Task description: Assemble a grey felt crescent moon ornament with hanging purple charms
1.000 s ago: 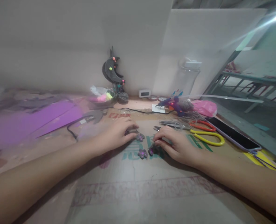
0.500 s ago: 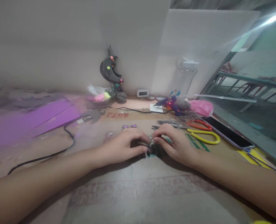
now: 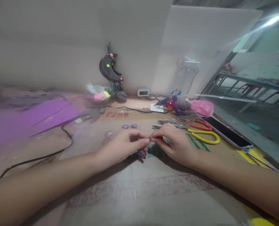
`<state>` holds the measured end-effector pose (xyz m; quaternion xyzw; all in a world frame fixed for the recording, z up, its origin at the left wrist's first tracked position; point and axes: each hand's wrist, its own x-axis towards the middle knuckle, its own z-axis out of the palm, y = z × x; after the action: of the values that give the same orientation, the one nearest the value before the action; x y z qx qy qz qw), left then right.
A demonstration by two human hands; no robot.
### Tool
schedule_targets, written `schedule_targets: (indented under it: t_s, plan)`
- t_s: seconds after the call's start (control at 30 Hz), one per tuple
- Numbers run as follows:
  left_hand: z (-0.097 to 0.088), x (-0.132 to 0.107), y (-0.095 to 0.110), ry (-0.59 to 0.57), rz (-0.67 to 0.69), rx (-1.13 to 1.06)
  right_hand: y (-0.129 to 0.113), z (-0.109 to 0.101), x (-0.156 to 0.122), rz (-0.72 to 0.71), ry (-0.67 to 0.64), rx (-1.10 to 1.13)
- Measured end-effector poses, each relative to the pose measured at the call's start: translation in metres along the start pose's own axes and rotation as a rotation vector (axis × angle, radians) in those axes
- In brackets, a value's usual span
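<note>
My left hand [image 3: 127, 142] is closed in a pinch, its thumb and forefinger pressed together at the centre of the board. Below those fingers shows a small dark purple piece [image 3: 142, 153], partly hidden by the hand. My right hand [image 3: 172, 139] pinches too, its fingertips meeting the left ones at a tiny dark bit too small to name. Just beyond the left hand lie two small purple hearts [image 3: 129, 126] with dark rims. Close behind the right hand are scissors with yellow handles [image 3: 206, 137] and a tool with red handles [image 3: 202, 124].
A phone [image 3: 226, 131] lies at the right edge. Behind are a glue gun [image 3: 169, 102], grey yarn [image 3: 184, 105], a pink bag [image 3: 202, 107] and a small white digital display [image 3: 143, 92]. A dark crescent with coloured pins [image 3: 107, 67] stands by the wall. Purple sheets [image 3: 52, 114] and a black cable [image 3: 68, 138] lie left.
The fingertips of both hands have come together, and the grey loop between them no longer shows. The dark purple piece now shows beneath my left hand. The view has shifted slightly.
</note>
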<state>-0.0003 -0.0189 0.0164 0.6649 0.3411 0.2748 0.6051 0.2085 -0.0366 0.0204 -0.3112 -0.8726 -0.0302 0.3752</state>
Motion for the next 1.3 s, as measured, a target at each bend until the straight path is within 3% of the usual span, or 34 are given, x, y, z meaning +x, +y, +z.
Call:
schedule_targets:
  t_s: [0.2,0.37,0.53,0.67,0.8,0.97,1.17,1.3]
  plan:
    - [-0.004,0.001,-0.003,0.056,0.045,0.153,0.001,0.0,-0.002,-0.002,-0.116,-0.012]
    - [-0.011,0.002,-0.007,0.082,0.067,0.093,0.019,-0.027,0.007,0.159,-0.14,-0.104]
    - [-0.016,0.006,-0.012,0.12,0.069,0.036,0.058,-0.068,0.008,0.433,-0.47,-0.333]
    - [-0.017,0.009,-0.015,0.107,0.075,-0.004,0.073,-0.08,0.001,0.46,-0.636,-0.364]
    - [-0.016,0.009,-0.015,0.096,0.073,-0.02,0.065,-0.073,0.003,0.416,-0.574,-0.328]
    - [-0.016,0.009,-0.015,0.094,0.072,-0.008,0.05,-0.048,0.001,0.343,-0.489,-0.272]
    - [-0.015,0.01,-0.013,0.078,0.088,-0.011,0.06,-0.018,-0.014,0.22,-0.474,-0.391]
    - [-0.016,0.01,-0.013,0.074,0.082,-0.023,0.068,-0.015,-0.016,0.317,-0.41,-0.396]
